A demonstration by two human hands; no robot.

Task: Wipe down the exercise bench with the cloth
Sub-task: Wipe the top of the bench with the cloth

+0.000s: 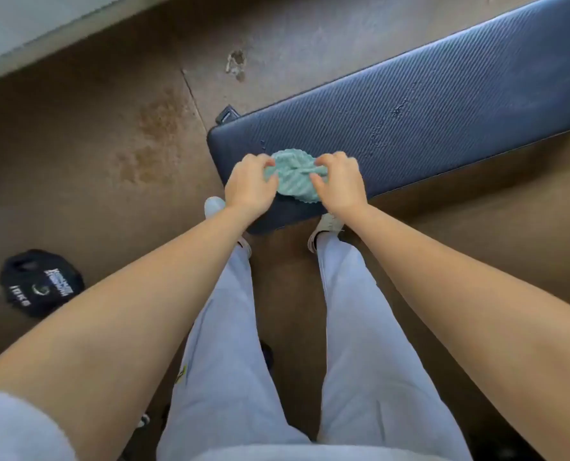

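Note:
A dark blue padded exercise bench (426, 104) runs from the middle of the view to the upper right, its textured top scuffed in places. A crumpled teal cloth (293, 174) lies on the bench's near end. My left hand (248, 186) grips the cloth's left side and my right hand (338, 184) grips its right side, both pressing it against the pad. Part of the cloth is hidden under my fingers.
Brown stained floor (127, 134) surrounds the bench. A black weight plate (40, 282) lies on the floor at the left. A pale wall base (27, 31) crosses the upper left. My legs in light trousers stand at the bench's end, shoes partly under it.

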